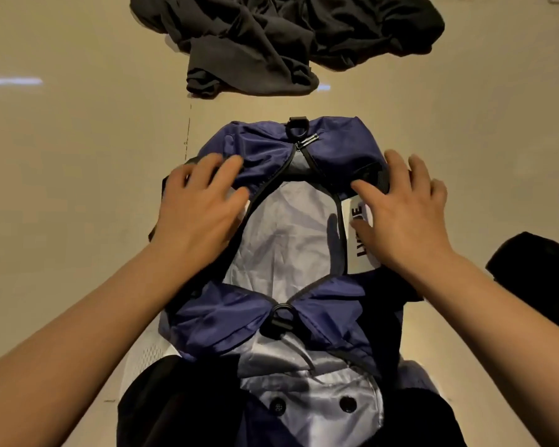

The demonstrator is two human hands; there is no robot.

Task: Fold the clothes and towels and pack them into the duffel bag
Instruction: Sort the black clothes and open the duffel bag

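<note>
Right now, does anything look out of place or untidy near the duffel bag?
Yes. The dark clothes lie crumpled in a heap on the floor beyond the duffel bag, still unfolded. The bag is unzipped and only pale lining shows inside.

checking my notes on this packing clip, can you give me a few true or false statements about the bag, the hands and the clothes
1. The navy duffel bag is zipped shut. False: its top is open, showing pale grey lining.
2. The left hand rests on the bag's left edge. True.
3. The right hand is gripping a folded towel. False: its fingers lie on the bag's right side by a white label.
4. A crumpled pile of dark clothes lies beyond the bag. True.
5. Clothes already fill the bag. False: only lining shows inside.
</note>
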